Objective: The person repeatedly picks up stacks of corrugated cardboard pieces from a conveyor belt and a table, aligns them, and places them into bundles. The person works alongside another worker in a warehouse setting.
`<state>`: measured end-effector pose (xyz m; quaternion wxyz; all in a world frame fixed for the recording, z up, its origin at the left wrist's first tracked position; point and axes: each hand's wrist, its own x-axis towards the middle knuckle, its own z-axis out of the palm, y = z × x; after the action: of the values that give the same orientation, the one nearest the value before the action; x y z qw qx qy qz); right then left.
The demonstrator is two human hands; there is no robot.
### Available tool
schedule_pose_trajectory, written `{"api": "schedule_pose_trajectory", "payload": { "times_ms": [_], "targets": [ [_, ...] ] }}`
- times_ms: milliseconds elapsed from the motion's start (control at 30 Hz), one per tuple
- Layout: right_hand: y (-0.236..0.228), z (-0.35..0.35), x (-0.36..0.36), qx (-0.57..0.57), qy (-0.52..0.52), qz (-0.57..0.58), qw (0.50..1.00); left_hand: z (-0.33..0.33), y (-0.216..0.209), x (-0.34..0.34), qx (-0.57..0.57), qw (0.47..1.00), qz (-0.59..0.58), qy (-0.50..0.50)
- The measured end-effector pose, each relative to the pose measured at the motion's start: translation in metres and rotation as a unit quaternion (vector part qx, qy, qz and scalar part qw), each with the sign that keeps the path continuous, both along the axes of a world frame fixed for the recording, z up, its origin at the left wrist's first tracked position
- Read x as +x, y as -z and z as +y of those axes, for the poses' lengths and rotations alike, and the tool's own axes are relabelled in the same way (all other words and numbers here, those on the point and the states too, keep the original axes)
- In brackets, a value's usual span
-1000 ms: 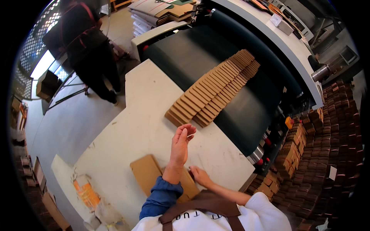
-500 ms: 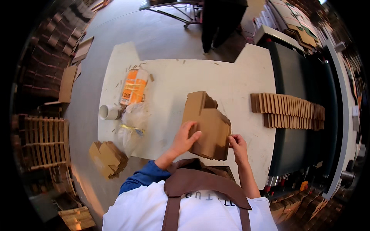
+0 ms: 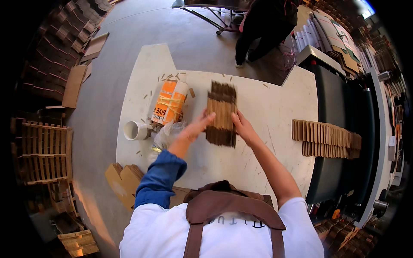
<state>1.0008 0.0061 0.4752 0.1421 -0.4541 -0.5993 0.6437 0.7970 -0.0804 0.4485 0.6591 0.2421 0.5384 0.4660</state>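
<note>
A thick stack of brown cardboard pieces (image 3: 222, 112) stands on edge over the white table (image 3: 254, 167), its many cut edges facing up and slightly blurred. My left hand (image 3: 201, 124) presses its left side, and my right hand (image 3: 243, 125) grips the right side, so the stack is squeezed between both palms. To the left of my left hand lie a crumpled clear plastic bag (image 3: 165, 139) and an orange and white wrapped bundle (image 3: 169, 103) tied with yellow string. Beside them a white tube (image 3: 137, 130) rests on its side.
At the right, overlapping cardboard pieces (image 3: 327, 138) lie in rows across a dark conveyor belt (image 3: 340, 107). More cut cardboard (image 3: 124, 182) sits at the table's lower left. A person in dark clothes (image 3: 266, 32) stands beyond the table. Small scraps are scattered near the far edge.
The cardboard stack has moved up the table and been turned from its broad face to its edges. Both hands have reached farther out, now on opposite sides of it.
</note>
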Motion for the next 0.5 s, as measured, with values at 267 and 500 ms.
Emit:
{"api": "schedule_pose_trajectory", "payload": {
  "times_ms": [267,500],
  "targets": [
    [0.033,0.039,-0.117,0.086,-0.032,-0.059,0.994,0.012,-0.001,-0.132,0.006,0.994,-0.076,-0.085],
    [0.05,0.005,-0.112,0.073,-0.085,-0.056,0.992,-0.102,0.052,-0.151,0.059,0.849,0.448,-0.275]
  ]
}}
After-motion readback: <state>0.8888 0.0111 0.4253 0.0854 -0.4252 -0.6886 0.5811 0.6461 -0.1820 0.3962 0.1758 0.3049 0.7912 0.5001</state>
